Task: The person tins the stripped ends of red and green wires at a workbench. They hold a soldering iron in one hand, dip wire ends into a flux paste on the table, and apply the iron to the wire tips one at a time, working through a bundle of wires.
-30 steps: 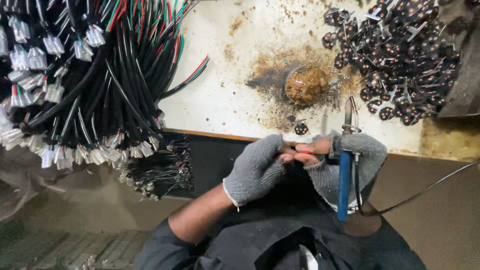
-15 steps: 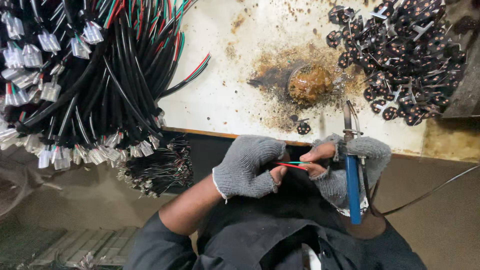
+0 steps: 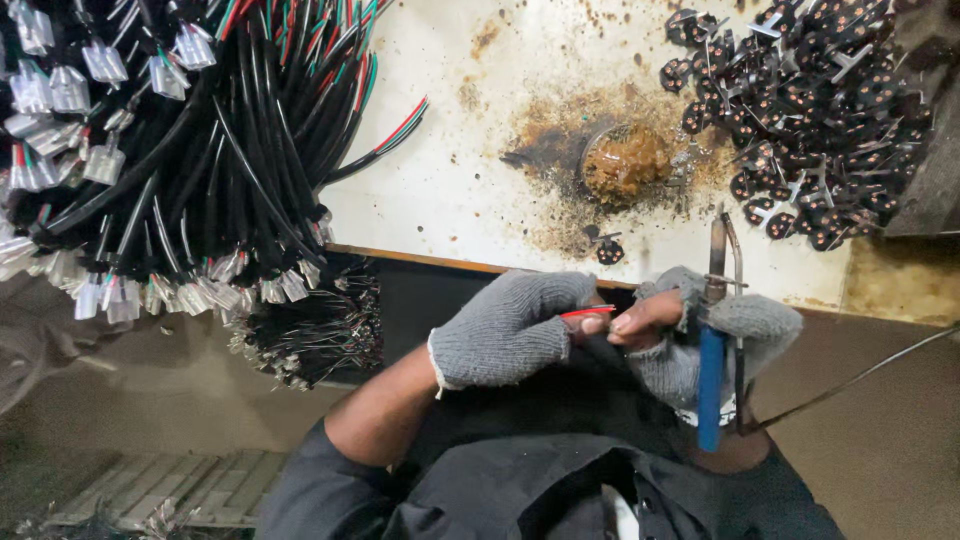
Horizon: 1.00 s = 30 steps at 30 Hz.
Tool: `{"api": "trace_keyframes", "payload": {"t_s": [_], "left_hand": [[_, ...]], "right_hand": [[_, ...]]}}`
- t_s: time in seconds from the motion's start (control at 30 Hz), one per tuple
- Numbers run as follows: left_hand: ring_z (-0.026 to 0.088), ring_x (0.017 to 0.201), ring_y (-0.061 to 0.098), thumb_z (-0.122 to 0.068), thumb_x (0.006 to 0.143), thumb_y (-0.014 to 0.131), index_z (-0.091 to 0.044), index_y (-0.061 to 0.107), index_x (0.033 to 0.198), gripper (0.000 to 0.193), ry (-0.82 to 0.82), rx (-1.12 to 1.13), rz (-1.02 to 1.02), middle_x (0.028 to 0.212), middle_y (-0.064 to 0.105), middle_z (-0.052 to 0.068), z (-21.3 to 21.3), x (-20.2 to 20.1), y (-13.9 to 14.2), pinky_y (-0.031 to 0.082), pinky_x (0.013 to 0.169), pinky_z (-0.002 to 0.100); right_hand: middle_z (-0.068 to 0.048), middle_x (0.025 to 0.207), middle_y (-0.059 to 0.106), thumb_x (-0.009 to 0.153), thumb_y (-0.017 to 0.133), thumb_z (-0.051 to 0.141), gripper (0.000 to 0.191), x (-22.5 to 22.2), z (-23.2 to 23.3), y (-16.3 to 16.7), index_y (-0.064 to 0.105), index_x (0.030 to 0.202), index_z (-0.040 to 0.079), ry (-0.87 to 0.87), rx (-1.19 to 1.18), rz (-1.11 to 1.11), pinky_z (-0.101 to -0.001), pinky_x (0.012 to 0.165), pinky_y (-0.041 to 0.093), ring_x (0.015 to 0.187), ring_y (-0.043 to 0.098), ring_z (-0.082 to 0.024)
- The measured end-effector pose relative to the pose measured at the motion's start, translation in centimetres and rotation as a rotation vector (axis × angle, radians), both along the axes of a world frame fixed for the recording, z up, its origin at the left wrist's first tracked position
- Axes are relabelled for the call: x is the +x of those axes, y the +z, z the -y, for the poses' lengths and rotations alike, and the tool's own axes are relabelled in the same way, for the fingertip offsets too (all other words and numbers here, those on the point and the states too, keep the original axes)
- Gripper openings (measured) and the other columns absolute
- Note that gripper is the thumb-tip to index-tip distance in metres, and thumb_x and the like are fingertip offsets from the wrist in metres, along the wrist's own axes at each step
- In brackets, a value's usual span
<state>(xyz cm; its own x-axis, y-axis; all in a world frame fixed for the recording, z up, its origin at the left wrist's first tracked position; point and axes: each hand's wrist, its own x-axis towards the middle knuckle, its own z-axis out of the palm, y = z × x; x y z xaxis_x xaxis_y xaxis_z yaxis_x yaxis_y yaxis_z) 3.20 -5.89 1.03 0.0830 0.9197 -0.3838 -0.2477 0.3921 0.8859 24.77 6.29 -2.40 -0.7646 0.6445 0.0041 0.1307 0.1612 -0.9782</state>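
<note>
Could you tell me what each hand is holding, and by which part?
Both hands pinch thin red-and-green wires near the ends; the right hand also grips a soldering iron by its blue handle.

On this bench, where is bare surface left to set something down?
The one open patch is the pale bench top between the black cable bundle on the left and the brown paste dish. The right end is crowded with small black parts. The front edge is taken by the gloved left hand and right hand.

Two gloved hands [image 3: 610, 330] — one soldering iron [image 3: 712, 370]
</note>
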Motion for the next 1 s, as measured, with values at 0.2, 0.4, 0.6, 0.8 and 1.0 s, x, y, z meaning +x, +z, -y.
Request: {"api": "trace_keyframes", "payload": {"t_s": [0.2, 0.4, 0.6, 0.8, 1.0], "left_hand": [[0.027, 0.071, 0.064, -0.025, 0.102, 0.066, -0.008, 0.067, 0.096, 0.018, 0.225, 0.244, -0.536, 0.078, 0.061, 0.009, -0.4, 0.5, -0.7, 0.049, 0.065, 0.037], [0.037, 0.072, 0.062, -0.025, 0.098, 0.069, -0.006, 0.065, 0.094, 0.019, 0.265, 0.287, -0.710, 0.078, 0.057, 0.013, -1.0, 0.9, -1.5, 0.045, 0.063, 0.045], [0.033, 0.069, 0.062, -0.023, 0.096, 0.071, -0.009, 0.070, 0.098, 0.015, 0.289, 0.310, -0.704, 0.077, 0.058, 0.012, -1.2, 1.1, -1.3, 0.046, 0.061, 0.043], [0.031, 0.071, 0.064, -0.024, 0.095, 0.074, -0.010, 0.070, 0.097, 0.015, 0.304, 0.319, -0.725, 0.079, 0.060, 0.010, -1.3, 1.2, -1.1, 0.048, 0.062, 0.041], [0.027, 0.072, 0.067, -0.023, 0.088, 0.080, -0.012, 0.069, 0.092, 0.016, 0.423, 0.336, -0.744, 0.079, 0.063, 0.007, -1.4, 2.0, -1.2, 0.052, 0.064, 0.037]], "right_hand": [[-0.006, 0.095, 0.071, 0.100, 0.079, 0.019, 0.024, -0.9, -0.7, -0.7, 0.061, 0.110, 0.006, -0.140, -0.034, -0.121, -0.0277, 0.086, 0.057, 0.090, 0.070, -0.016], [-0.011, 0.099, 0.069, 0.087, 0.083, 0.017, 0.067, -2.8, -0.6, 0.6, 0.031, 0.127, 0.007, -0.093, 0.211, -0.039, -0.0315, 0.090, 0.056, 0.096, 0.071, -0.021], [-0.011, 0.097, 0.071, 0.097, 0.079, 0.006, 0.061, -2.6, -0.5, 0.8, 0.028, 0.130, 0.009, -0.125, 0.128, -0.021, -0.0294, 0.086, 0.058, 0.091, 0.072, -0.019], [-0.011, 0.100, 0.071, 0.102, 0.077, 0.008, 0.060, -1.8, -0.3, -0.4, 0.026, 0.132, 0.013, -0.113, -0.005, -0.130, -0.0283, 0.082, 0.061, 0.087, 0.071, -0.016], [-0.020, 0.093, 0.067, 0.096, 0.076, -0.005, 0.046, -1.6, -0.7, -0.4, 0.044, 0.121, 0.016, 0.027, 0.085, 0.126, -0.0349, 0.070, 0.056, 0.077, 0.069, -0.027]]}}
